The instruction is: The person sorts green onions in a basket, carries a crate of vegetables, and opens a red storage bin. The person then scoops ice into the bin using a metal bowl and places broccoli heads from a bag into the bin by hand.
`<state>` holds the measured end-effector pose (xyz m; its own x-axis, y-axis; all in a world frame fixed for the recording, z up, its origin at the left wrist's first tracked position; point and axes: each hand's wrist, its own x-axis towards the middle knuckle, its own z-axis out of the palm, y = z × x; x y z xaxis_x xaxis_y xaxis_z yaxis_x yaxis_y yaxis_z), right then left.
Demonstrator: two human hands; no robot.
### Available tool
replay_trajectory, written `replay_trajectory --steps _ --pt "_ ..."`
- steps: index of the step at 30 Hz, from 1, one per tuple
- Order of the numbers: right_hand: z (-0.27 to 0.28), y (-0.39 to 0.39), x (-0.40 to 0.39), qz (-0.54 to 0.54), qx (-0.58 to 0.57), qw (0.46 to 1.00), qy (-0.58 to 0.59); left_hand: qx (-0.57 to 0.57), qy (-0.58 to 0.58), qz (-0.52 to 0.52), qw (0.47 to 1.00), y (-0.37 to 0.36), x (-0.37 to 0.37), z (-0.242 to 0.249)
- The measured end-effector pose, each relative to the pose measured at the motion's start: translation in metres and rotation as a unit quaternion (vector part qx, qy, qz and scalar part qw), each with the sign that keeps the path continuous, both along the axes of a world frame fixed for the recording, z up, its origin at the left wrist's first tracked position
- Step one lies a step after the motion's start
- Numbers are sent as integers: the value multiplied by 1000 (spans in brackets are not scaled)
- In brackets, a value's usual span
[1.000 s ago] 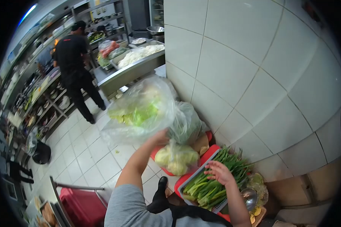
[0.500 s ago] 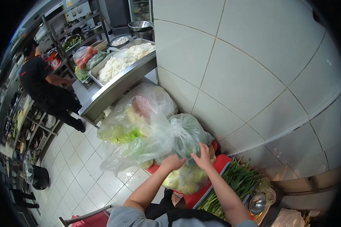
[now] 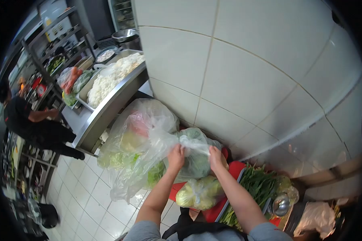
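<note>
My left hand [image 3: 176, 157] and my right hand [image 3: 216, 157] are both closed on the gathered top of a clear plastic bag [image 3: 195, 162], its film stretched between them. Dark green contents show dimly through the bag. Left of it, and touching it, is a larger clear plastic bag [image 3: 126, 141] with leafy greens and something pink inside. Below my hands rests a tied bag of pale yellow-green vegetables [image 3: 200, 194] on a red surface [image 3: 215, 212]. My fingertips are partly hidden by the film.
A crate of long green stalks [image 3: 251, 188] stands at right beside a metal bowl [image 3: 281, 205]. A steel counter [image 3: 104, 112] holds a tray of chopped white food [image 3: 110, 82]. A person in dark clothes [image 3: 32, 122] stands at far left. The tiled wall [image 3: 245, 80] rises ahead.
My hands have moved up from near the yellow-green bag and now grip the green bag's top, pulling its film taut. The view has shifted; the person at left has a forearm raised.
</note>
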<state>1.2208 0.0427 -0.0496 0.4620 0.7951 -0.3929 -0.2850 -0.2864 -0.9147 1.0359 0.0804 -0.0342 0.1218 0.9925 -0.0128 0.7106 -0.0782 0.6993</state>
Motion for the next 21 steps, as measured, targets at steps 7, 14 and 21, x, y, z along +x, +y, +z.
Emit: replay_trajectory --steps 7,14,21 --pt "76 13 22 43 66 991 -111 124 -265 54 955 39 35 23" --pt "215 -71 52 64 217 969 -104 193 -261 -123 938 1 68 171" --pt "292 -229 105 -38 302 926 -223 190 -346 -232 889 -114 150 278"
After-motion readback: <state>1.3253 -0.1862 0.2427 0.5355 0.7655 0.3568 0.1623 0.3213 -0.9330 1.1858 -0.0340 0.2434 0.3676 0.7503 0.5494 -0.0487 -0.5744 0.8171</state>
